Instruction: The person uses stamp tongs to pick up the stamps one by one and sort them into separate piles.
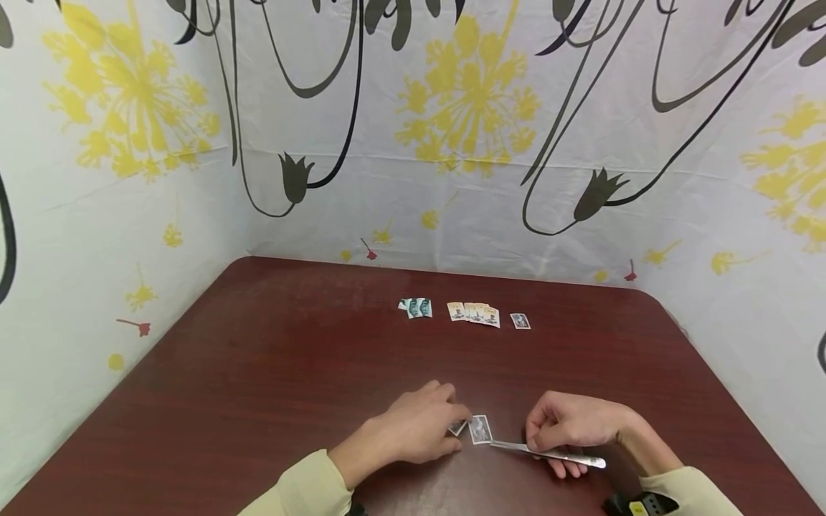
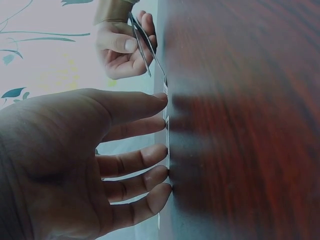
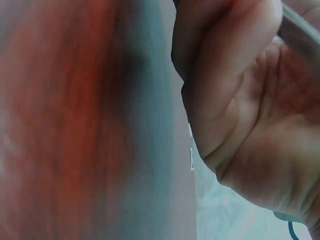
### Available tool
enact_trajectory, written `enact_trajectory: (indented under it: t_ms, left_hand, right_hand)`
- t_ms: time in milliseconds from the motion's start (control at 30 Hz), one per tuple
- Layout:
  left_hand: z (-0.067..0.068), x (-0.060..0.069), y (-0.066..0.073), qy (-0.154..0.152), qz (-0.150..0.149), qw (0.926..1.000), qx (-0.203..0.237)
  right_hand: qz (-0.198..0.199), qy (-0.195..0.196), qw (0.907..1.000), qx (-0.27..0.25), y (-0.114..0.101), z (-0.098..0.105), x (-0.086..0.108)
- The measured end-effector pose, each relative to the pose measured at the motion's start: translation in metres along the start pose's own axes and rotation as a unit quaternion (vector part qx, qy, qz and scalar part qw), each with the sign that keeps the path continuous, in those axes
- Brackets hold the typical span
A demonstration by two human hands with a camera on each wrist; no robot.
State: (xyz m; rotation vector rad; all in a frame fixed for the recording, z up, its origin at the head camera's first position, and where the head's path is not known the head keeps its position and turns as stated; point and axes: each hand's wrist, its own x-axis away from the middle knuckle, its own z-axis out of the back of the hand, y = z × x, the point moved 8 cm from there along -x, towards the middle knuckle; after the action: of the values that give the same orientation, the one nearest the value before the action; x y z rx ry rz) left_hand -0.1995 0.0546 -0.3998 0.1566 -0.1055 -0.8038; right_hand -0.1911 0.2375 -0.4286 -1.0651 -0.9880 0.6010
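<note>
Metal tweezers (image 1: 548, 453) are pinched between the thumb and fingers of my right hand (image 1: 574, 423). Their tips reach the lower corner of a small grey picture card (image 1: 480, 430) lying on the table. Just left of that card, my left hand (image 1: 419, 424) rests its fingertips on the tabletop, palm down and fingers spread. A second small card (image 1: 457, 427) shows partly from under its index finger; the rest is hidden. In the left wrist view the tweezers (image 2: 142, 45) have their two arms apart at the near end.
At the far side of the dark red table (image 1: 310, 358) lie several teal cards (image 1: 419, 308), an overlapping row of yellowish cards (image 1: 476, 314) and a single grey card (image 1: 520, 321). A patterned white cloth (image 1: 387, 143) surrounds the table's back and sides.
</note>
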Motion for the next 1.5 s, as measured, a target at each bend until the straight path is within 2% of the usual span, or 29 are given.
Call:
enact_trajectory:
  t_ms: [500,1067,1500]
  left_hand:
    - [0.000,0.000,-0.001,0.000,-0.001,1.0000,-0.001]
    - [-0.001,-0.001,-0.001,-0.002,-0.005,1.0000,0.002]
    - [0.000,0.000,0.000,0.003,-0.003,1.0000,-0.004]
  right_hand:
    - [-0.009,0.004,0.9999,0.014,0.000,-0.005,-0.002]
    - [0.000,0.022,0.9997,0.009,0.001,0.007,-0.003]
    - [-0.001,0.047,0.9985,0.027,0.002,0.014,-0.002]
